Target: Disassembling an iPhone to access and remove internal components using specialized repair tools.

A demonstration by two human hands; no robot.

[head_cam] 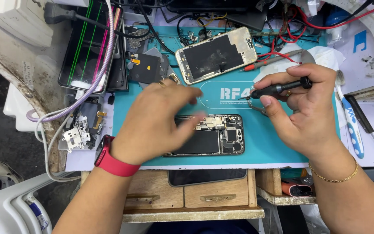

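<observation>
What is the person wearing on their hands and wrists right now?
Both forearms are bare, with no sleeves and no gloves. The left wrist carries a watch with a red band, and the left hand has a gold ring on one of its fingers. The right hand has a thin gold chain bracelet at its wrist.

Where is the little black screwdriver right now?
In the head view, the black screwdriver is right of centre, held in the right hand above the teal mat, just up and right of the opened phone.
</observation>
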